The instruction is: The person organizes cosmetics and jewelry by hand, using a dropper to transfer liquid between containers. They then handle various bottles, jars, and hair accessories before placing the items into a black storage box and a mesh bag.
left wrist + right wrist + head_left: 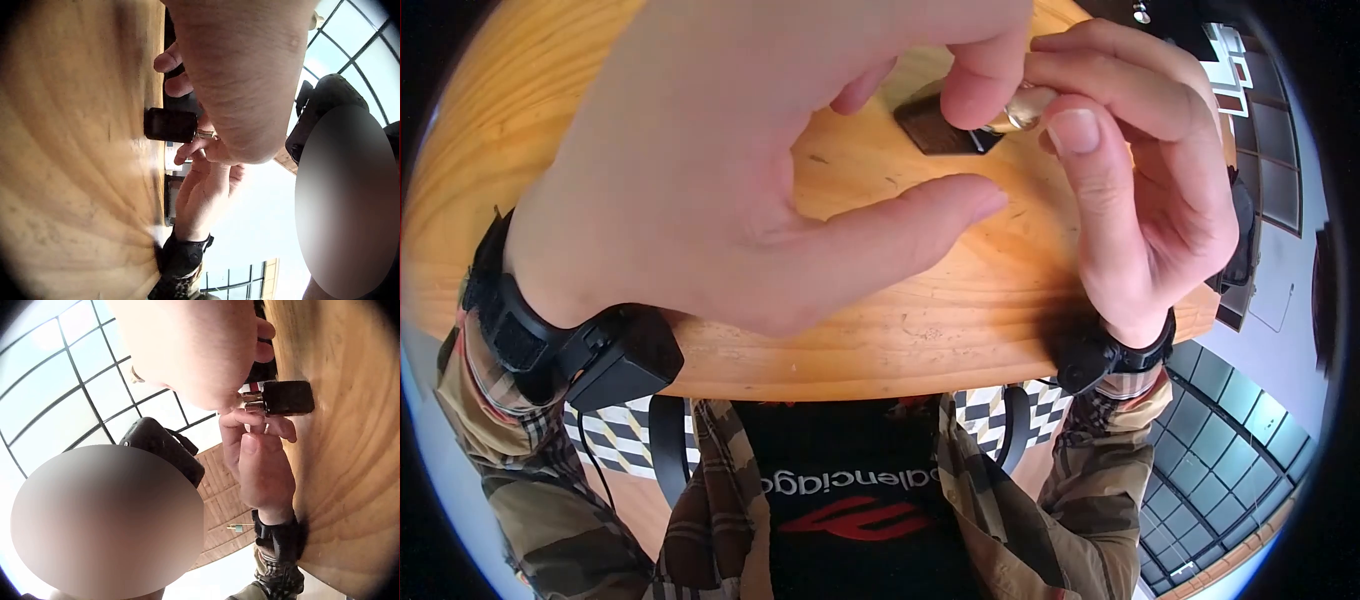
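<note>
A small dark bottle (950,132) with a gold neck stands on the wooden table, as both wrist views show. In the right wrist view its dark body (289,398) is squarish and the gold neck (253,403) lies among the fingertips. My right hand (1145,150) pinches the gold neck between thumb and fingers. From the other side my left hand (730,170) reaches over the bottle. Its index fingertip overlaps the bottle at the neck, while the thumb extends well apart. Left-hand fingers partly hide the bottle's top in the head view.
The wooden table (880,345) has a rounded front edge close to the person's body. Black wrist cameras sit on both wrists. A black bag-like object (1240,230) is beyond the table's right edge.
</note>
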`<state>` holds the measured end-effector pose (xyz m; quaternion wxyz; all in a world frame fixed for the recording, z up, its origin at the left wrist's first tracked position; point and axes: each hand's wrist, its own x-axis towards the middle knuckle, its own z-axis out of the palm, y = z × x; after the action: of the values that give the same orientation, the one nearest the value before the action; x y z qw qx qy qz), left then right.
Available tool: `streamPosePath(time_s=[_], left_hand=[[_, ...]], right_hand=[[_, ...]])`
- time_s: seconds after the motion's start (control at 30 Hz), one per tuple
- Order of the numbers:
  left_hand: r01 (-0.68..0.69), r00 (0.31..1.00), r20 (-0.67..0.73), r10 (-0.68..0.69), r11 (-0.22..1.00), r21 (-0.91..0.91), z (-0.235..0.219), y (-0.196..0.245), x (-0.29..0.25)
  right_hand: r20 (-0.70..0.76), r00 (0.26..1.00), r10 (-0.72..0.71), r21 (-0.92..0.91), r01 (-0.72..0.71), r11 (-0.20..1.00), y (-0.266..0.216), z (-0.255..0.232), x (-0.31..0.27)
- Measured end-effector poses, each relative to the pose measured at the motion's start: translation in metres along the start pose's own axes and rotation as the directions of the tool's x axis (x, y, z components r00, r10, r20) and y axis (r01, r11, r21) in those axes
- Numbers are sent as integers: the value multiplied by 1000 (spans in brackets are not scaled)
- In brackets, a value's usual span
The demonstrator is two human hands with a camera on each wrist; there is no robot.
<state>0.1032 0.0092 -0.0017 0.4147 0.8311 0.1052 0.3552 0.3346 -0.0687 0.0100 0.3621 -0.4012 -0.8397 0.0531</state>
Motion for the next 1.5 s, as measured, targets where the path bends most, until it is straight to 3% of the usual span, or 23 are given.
streamPosePath(time_s=[0.07, 0.1, 0.17, 0.3, 0.37, 0.43, 0.47, 0.53, 0.6, 0.63, 0.67, 0.73, 0.97, 1.07, 1.13, 1.27, 1.33, 1.37, 1.43, 1.5], left_hand=[[-31, 999, -14, 31, 999, 10, -2, -1, -3], [-46, 999, -20, 46, 999, 13, -4, -10, 2], [-82, 996, -31, 83, 996, 21, 0, -1, -3], [-146, 987, -59, 149, 988, 48, 6, 0, 2], [-160, 985, -63, 163, 986, 51, 4, 1, 1], [4, 995, 100, -17, 991, 131, -5, 5, 1], [3, 995, 99, -16, 991, 132, -9, 5, 3], [-125, 959, 273, 70, 974, 190, -16, 5, 7], [-177, 936, 338, 97, 961, 214, -19, 5, 8], [-233, 907, 402, 124, 944, 235, -20, 4, 8], [-234, 907, 403, 125, 944, 234, -20, 1, 7], [-192, 911, 374, 172, 981, 16, -19, -6, 4], [-166, 892, 414, 179, 984, -68, -19, -5, 5], [-155, 906, 384, 178, 984, -90, -14, -7, 2], [-89, 936, 330, 127, 988, -126, -10, -7, -3], [-86, 928, 359, 102, 994, -61, -15, 0, 7], [-151, 781, 611, 130, 988, -17, -21, 4, 28], [-151, 780, 612, 131, 988, -19, -20, 2, 23], [-141, 903, 393, 176, 983, -116, -15, -5, 6], [-151, 913, 357, 198, 976, -155, -10, -11, 0]], right_hand=[[-39, 990, 134, 116, -129, 985, -4, 2, -2], [-38, 990, 136, 117, -131, 984, -9, 4, -1], [-115, 937, 328, 265, -290, 920, -22, 8, 5], [-154, 938, 311, 244, -269, 932, -14, 4, -3], [45, 957, 285, 260, -287, 922, -19, -4, -2], [106, 947, 302, 265, -320, 910, -21, -5, -1], [169, 935, 312, 271, -349, 897, -22, -4, 0], [171, 941, 292, 287, -331, 899, -22, -3, 1], [322, 931, 172, 146, -228, 963, -20, -6, 5], [352, 920, 175, 183, -251, 951, -19, -6, 7], [352, 920, 176, 181, -251, 951, -20, -5, 8], [318, 926, 202, 172, -266, 949, -20, -3, 8], [335, 920, 202, 142, -261, 955, -18, -2, 11], [358, 923, 139, 161, -208, 965, -10, -2, 10], [315, 948, 42, 132, -88, 987, -2, 2, 8], [354, 930, 98, 102, -142, 985, -8, 5, 6], [292, 953, 78, 98, -111, 989, -5, 9, 3], [292, 953, 80, 98, -113, 989, -5, 9, 4], [254, 965, 73, 120, -106, 987, -6, 8, 6], [256, 963, 82, 81, -106, 991, -3, 1, 3]])
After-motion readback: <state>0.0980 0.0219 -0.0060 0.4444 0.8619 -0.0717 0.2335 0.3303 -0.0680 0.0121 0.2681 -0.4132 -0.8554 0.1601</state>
